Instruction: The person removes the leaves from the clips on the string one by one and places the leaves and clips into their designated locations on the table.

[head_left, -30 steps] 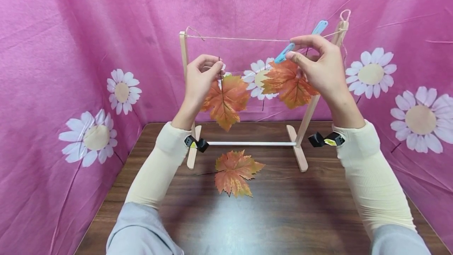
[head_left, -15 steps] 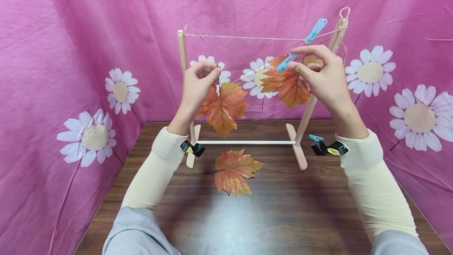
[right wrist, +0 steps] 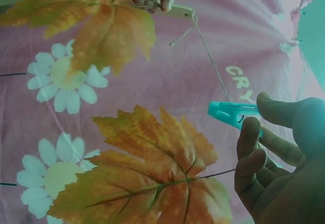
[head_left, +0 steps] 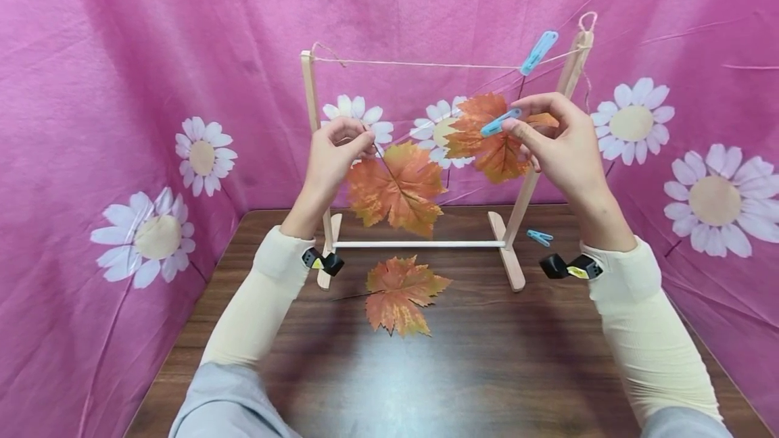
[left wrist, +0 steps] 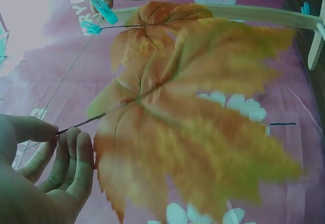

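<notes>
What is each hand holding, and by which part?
The left hand pinches a leaf by its stem; the right hand pinches a peg by its handles.

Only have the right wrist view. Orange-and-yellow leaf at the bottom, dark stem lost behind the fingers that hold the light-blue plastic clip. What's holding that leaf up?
Observer: A second light-blue plastic clip, on the thin beige string.
Operator: Any loose clip around?
Observer: One: a third light-blue plastic clip lies on the brown wood-grain table, just right of the stand's pale wooden right foot.
Operator: More leaves than my two?
Observer: Yes, a third orange-and-yellow leaf lies on the table, nearer the person than the white rod.
</notes>
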